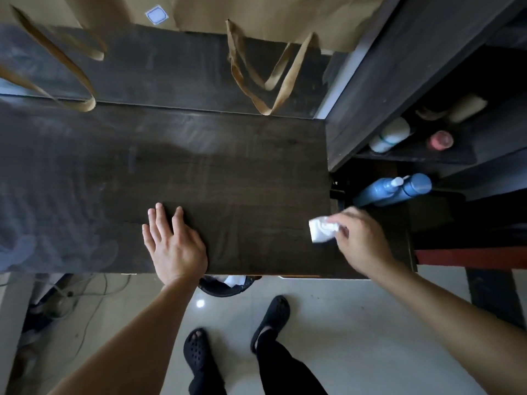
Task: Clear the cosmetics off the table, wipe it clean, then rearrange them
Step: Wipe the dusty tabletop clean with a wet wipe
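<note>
The dark wooden table [228, 166] fills the middle of the view with no cosmetics on its top. My left hand [174, 243] lies flat on it near the front edge, fingers straight. My right hand [362, 240] pinches a crumpled white tissue [322, 229] against the table's right end. In the dark shelf unit to the right stand a blue bottle [396, 189], a white bottle [390, 135], a pink-capped jar [441, 140] and a cream tube [467, 108].
Two brown paper bags [256, 12] with long handles lean against the wall behind the table. A black waste bin [225, 285] with white paper sits under the front edge. Cables [85, 297] trail on the tiled floor at left. My feet in black clogs stand below.
</note>
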Action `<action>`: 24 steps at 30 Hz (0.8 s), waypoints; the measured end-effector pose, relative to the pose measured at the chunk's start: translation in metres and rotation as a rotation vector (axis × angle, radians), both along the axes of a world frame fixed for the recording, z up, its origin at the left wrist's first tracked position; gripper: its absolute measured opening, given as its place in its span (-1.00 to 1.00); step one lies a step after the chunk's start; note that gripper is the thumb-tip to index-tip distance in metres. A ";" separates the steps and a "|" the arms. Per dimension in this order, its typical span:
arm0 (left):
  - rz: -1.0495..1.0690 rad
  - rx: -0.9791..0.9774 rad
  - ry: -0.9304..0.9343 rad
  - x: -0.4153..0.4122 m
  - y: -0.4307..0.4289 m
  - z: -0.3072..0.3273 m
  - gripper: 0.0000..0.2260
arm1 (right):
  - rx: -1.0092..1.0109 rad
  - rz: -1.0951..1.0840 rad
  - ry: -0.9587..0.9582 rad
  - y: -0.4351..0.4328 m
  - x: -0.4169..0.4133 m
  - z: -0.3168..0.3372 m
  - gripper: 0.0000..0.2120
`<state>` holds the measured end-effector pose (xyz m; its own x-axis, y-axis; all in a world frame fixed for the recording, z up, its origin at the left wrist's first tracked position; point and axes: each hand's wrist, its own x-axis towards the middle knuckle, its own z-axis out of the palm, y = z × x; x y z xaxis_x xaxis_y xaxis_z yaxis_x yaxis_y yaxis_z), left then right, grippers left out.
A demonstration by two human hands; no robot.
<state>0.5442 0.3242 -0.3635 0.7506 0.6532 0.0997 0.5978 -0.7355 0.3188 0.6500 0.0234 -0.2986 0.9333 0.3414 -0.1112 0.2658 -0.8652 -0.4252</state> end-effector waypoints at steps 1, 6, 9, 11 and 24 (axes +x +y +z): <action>-0.005 -0.004 -0.001 0.000 0.000 0.000 -0.63 | 0.002 -0.068 -0.036 0.009 0.012 -0.002 -0.73; -0.042 -0.016 -0.003 -0.001 0.002 0.000 -0.62 | 0.023 -0.184 -0.038 0.056 -0.028 -0.018 -0.76; -0.068 -0.039 0.002 -0.002 0.006 0.001 -0.64 | 0.100 -0.058 0.055 0.074 -0.091 -0.019 -0.72; -0.138 -0.055 0.005 -0.008 0.016 0.003 -0.66 | 0.161 -0.127 0.252 0.082 -0.115 -0.013 -0.69; -0.580 -0.055 0.085 -0.080 0.168 0.027 -0.60 | 0.157 -0.759 0.031 0.089 -0.094 -0.016 -0.80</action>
